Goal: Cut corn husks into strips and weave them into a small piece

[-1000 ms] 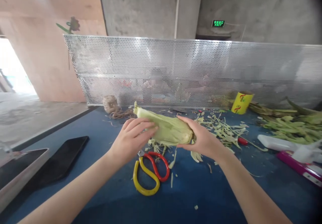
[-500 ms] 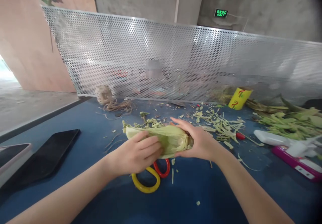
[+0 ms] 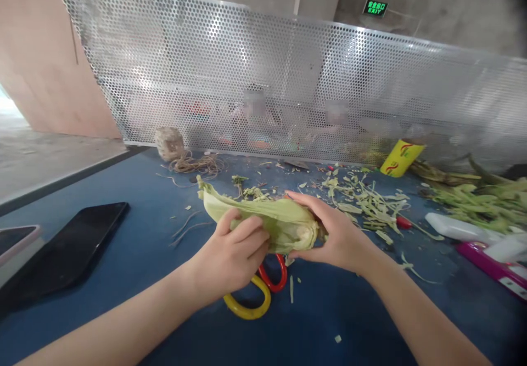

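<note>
Between my two hands, above the table, lies a pale green corn husk bundle [image 3: 284, 220], its blunt end to the right and its open, leafy end to the left. My left hand [image 3: 239, 251] has its fingers curled over the near side of the husk. Around the blunt end, my right hand [image 3: 335, 231] grips with thumb below and fingers above. Below the husk, scissors show one yellow handle [image 3: 249, 315] and one red handle [image 3: 281, 278]; their blades are hidden.
A phone [image 3: 74, 245] and another device [image 3: 18, 245] lie at left. Behind are a twine ball [image 3: 169, 142] and a perforated metal screen [image 3: 230, 75]. Green scraps [image 3: 370, 204], a yellow tube [image 3: 401, 158], a purple power strip [image 3: 489, 267] and leaves [image 3: 477, 204] lie at right.
The camera view has tilted down and shifted slightly left. At the left end, the husk's outer leaf now stands further up and apart. Both hands keep hold of it.
</note>
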Motion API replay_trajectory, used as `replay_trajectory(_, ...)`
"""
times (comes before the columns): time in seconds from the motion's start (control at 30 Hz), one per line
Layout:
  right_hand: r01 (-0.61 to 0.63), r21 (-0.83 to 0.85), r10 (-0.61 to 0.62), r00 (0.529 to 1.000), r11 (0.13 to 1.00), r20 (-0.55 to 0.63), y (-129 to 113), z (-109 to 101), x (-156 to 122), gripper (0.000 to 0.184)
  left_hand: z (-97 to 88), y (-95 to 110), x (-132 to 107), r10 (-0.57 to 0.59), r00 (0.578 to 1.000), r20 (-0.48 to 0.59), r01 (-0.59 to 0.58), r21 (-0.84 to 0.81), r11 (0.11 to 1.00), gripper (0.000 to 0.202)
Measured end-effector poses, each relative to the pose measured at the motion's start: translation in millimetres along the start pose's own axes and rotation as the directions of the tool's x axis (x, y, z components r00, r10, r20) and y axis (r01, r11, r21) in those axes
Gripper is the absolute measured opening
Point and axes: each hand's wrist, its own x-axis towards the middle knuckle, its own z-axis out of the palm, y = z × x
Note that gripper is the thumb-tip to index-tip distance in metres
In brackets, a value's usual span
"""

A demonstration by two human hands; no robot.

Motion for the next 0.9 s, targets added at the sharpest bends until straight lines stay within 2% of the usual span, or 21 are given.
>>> replay_trajectory(0.3, 0.011, -0.024, -0.011, 1.000, 1.000, 0.005, -3, 3, -1, 0.082, -5.2, 0, 1, 0.019, 0.999, 0.034, -0.020, 0.010, 1.000, 0.024)
replay_trajectory(0.5, 0.030, -0.034, -0.030, 1.000, 0.999, -0.001, -6, 6, -1, 0.081, -2.2, 3, 2, -0.071, 0.997, 0.040, 0.071, 0.002, 0.998, 0.021)
replay_trajectory(0.73, 0.051, -0.062, -0.056, 0.996, 0.997, -0.073, -7, 10, 1, 0.079, -3.1, 4, 8, 0.061, 0.997, 0.047, -0.065, 0.086, 0.994, 0.029)
replay_trajectory(0.9, -0.025, -0.151, 0.012, 0.996, 0.988, -0.089, -5, 17, 6, 0.079, 1.7, -2, 7, 0.101, 0.994, 0.030, -0.104, 0.120, 0.987, 0.026)
